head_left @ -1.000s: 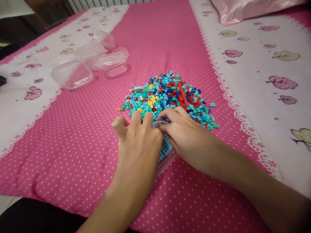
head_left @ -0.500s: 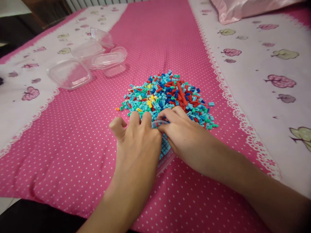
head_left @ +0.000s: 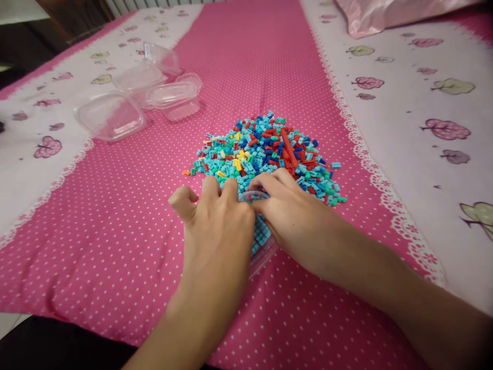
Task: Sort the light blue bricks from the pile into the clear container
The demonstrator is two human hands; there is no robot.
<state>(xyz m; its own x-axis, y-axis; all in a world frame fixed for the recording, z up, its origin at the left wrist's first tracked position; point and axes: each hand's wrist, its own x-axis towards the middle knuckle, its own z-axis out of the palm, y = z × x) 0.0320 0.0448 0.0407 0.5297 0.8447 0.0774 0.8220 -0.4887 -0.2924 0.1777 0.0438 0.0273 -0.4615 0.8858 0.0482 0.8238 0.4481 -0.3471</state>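
Note:
A clear plastic container [head_left: 265,257] with light blue building bricks [head_left: 262,232] in it sits low between my hands, mostly covered by them. My left hand [head_left: 217,218] lies over its left side, fingers curled downward and fingertips hidden. On the other side, my right hand [head_left: 290,213] is closed, with thumb and index finger pinched at the container's far rim. Any small brick in that pinch is out of sight. Just beyond both hands spreads a heap of small building bricks [head_left: 256,146] in blue, teal, red and yellow. A long red piece [head_left: 288,148] lies on top.
Several clear plastic containers [head_left: 111,118] stand grouped at the back left on the pink dotted bedspread [head_left: 127,221]. A shiny pink pillow [head_left: 377,18] lies at the back right. One loose orange brick [head_left: 186,172] is left of the heap. The bed's front edge runs at lower left.
My left hand has shifted very slightly left, its thumb a little farther out. The right hand and the heap look almost the same.

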